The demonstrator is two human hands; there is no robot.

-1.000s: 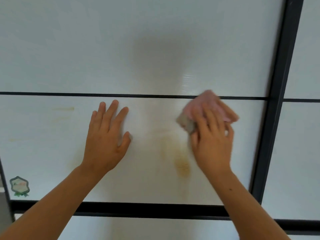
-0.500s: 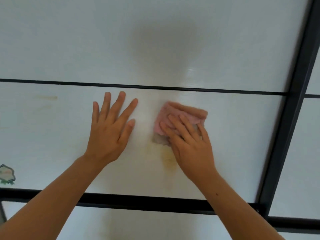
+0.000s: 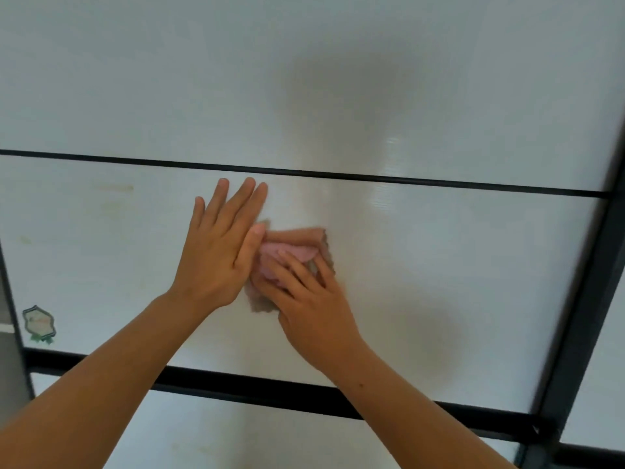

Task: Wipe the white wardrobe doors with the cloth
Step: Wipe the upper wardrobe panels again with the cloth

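Pink cloth under flat R hand, L hand flat on door

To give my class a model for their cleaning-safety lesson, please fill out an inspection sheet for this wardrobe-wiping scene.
Surface: white wardrobe door, with faint yellowish marks at the upper left.
Job's things: pink cloth against the door.
Clutter: small sticker at the lower left.
Hands: left hand lies flat on the door beside the cloth; right hand presses the cloth.
Cables: nothing seen.
Surroundings: black frame around the panels.
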